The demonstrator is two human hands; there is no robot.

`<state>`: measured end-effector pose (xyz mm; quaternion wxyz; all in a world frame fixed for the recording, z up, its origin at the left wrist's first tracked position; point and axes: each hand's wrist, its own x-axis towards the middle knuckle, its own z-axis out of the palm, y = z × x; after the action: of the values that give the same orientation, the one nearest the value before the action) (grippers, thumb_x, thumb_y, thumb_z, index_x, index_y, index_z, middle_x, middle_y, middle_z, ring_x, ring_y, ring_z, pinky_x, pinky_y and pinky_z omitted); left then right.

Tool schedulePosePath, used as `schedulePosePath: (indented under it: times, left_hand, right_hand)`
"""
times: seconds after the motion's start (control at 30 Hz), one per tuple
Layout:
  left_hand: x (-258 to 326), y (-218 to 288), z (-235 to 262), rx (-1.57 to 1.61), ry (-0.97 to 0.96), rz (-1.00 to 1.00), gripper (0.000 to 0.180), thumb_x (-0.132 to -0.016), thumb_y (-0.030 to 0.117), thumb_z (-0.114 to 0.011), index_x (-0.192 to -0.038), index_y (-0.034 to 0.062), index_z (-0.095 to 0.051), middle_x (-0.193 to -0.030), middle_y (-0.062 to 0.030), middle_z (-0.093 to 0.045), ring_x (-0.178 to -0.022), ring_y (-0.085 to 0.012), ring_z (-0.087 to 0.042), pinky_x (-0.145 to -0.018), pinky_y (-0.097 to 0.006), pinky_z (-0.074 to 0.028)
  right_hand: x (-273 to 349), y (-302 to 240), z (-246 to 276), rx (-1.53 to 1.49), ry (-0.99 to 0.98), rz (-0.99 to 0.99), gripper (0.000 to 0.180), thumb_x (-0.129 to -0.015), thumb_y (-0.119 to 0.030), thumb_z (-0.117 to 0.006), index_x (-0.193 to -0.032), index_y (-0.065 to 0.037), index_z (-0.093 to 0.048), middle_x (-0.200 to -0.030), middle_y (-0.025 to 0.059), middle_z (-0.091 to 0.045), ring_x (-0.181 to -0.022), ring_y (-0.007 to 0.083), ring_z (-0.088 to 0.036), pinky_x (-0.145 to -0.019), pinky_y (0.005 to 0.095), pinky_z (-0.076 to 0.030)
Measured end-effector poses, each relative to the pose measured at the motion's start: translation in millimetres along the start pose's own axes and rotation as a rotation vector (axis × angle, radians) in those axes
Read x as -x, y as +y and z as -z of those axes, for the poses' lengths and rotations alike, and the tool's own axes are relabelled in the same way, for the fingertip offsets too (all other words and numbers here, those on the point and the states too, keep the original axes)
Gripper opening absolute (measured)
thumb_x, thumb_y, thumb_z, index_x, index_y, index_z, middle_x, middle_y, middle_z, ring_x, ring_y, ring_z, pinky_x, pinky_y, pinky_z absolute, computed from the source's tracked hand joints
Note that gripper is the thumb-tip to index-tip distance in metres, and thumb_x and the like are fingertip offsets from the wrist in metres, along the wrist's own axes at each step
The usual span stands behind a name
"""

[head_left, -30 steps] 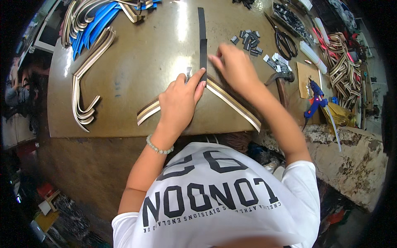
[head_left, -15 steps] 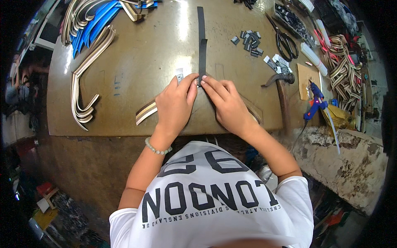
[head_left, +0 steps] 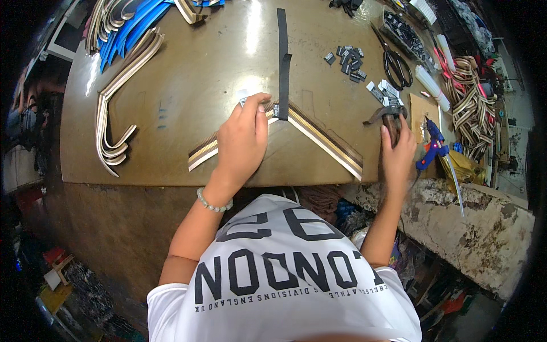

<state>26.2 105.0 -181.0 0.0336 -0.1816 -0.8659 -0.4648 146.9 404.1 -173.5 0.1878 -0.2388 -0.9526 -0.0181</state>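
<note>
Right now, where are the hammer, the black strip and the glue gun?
Hammer (head_left: 390,111), head view: on its metal head.
Black strip (head_left: 284,69), head view: flat face, near mid-length.
Glue gun (head_left: 432,151), head view: blue body.

Your surface is pretty glossy, smooth brown and throwing back light. The striped band in front of you looks like ribbed woven cloth, the black strip on it smooth and matt. Your hammer has a dull, worn metal head, your glue gun looks like smooth blue plastic, and that ledge is rough, flaky stuff.
</note>
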Motion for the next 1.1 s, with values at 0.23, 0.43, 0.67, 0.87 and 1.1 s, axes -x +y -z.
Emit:
schedulePosePath:
  times: [0.23,0.43,0.67,0.87,1.1]
  left_hand:
    - [-0.8,0.5,3.5,0.022,-0.042,0.033,0.022,-0.098,0.007,-0.045,-0.116,0.0027,-0.056,-0.088,-0.0229,-0.064,-0.076,-0.0407,-0.062,-0.068,-0.048,-0.048]
    - [-5.1,3.3,7.6,0.123,-0.006,0.07,0.025,-0.099,0.009,-0.042,-0.12,0.0019,-0.052,-0.086,-0.0247,-0.062,-0.078,-0.0427,-0.061,-0.07,-0.049,-0.045]
    - [-1.7,-0.9,7.4,0.149,-0.062,0.102,0.024,-0.097,0.01,-0.046,-0.116,-0.0005,-0.056,-0.087,-0.025,-0.063,-0.08,-0.0421,-0.061,-0.073,-0.049,-0.047]
    - [3.9,-0.9,9.5,-0.038,-0.058,-0.109,0.029,-0.091,0.017,-0.063,-0.114,-0.0005,-0.064,-0.078,-0.0162,-0.056,-0.07,-0.0297,-0.057,-0.066,-0.042,-0.046]
    - [7.9,1.0,2.6,-0.449,-0.095,-0.364,0.03,-0.091,0.021,-0.065,-0.112,-0.0004,-0.063,-0.087,-0.0171,-0.058,-0.074,-0.0346,-0.057,-0.071,-0.045,-0.049]
  right_hand:
    - [0.3,-103.4,56.0,-0.888,-0.19,-0.483,0.034,-0.103,-0.03,-0.051,-0.09,0.0,-0.061,-0.067,0.012,-0.057,-0.058,0.0226,-0.05,-0.057,0.0341,-0.044]
    - [-7.5,-177.1,49.2,-0.556,-0.558,0.015,0.028,-0.1,-0.023,-0.05,-0.1,0.004,-0.057,-0.082,0.0347,-0.062,-0.077,0.0514,-0.061,-0.068,0.0562,-0.049]
    - [26.0,-170.8,39.9,-0.656,-0.516,0.163,0.021,-0.097,-0.016,-0.056,-0.097,0.005,-0.052,-0.075,0.0318,-0.062,-0.072,0.0504,-0.062,-0.06,0.0553,-0.049]
    - [14.6,-108.7,40.5,-0.589,-0.31,-0.093,0.034,-0.102,-0.034,-0.048,-0.108,-0.001,-0.056,-0.089,0.0303,-0.065,-0.085,0.0523,-0.061,-0.068,0.0565,-0.049]
    - [15.8,-0.2,25.5,-0.121,-0.05,-0.189,0.034,-0.095,-0.028,-0.061,-0.115,0.0,-0.065,-0.108,0.0215,-0.066,-0.1,0.039,-0.063,-0.086,0.045,-0.049]
